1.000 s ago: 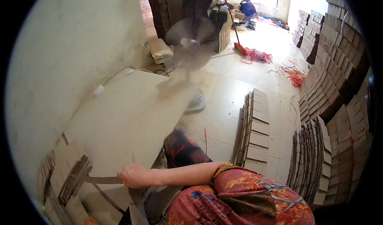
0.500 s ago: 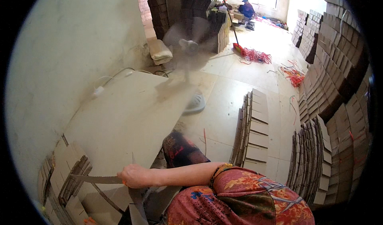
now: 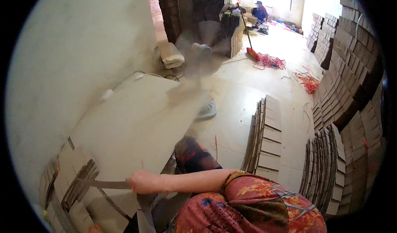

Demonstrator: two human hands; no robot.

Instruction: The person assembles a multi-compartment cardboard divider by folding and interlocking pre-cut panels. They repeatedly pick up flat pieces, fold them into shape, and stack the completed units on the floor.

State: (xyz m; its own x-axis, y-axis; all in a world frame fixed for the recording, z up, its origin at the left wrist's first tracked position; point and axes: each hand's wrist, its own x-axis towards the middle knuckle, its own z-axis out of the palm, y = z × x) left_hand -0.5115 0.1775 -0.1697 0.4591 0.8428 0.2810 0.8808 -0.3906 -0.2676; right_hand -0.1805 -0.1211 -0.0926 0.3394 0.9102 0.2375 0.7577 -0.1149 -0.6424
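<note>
My right hand (image 3: 142, 181) is closed in a fist at the near end of the pale board, its forearm reaching in from the right out of a red floral sleeve. From the fist a grey-brown cardboard strip (image 3: 109, 185) runs left to a bundle of cardboard pieces (image 3: 78, 183). Another cardboard piece (image 3: 143, 218) hangs below the fist. Of my left hand (image 3: 96, 229), only some orange-tinted fingers show at the bottom edge, beside the cardboard at lower left; their grip is cut off by the picture's rim.
A running fan (image 3: 202, 48) stands beyond the pale board (image 3: 136, 121). Slotted cardboard stacks (image 3: 269, 138) lie on the floor to the right, with taller stacks (image 3: 347, 67) along the wall. Red strapping scraps (image 3: 271, 61) lie beside a broom (image 3: 245, 26). Another person (image 3: 260, 13) crouches far back.
The whole view has shifted slightly, so the scene sits a little further right. My right fist keeps its hold on the cardboard strip, with hardly any movement.
</note>
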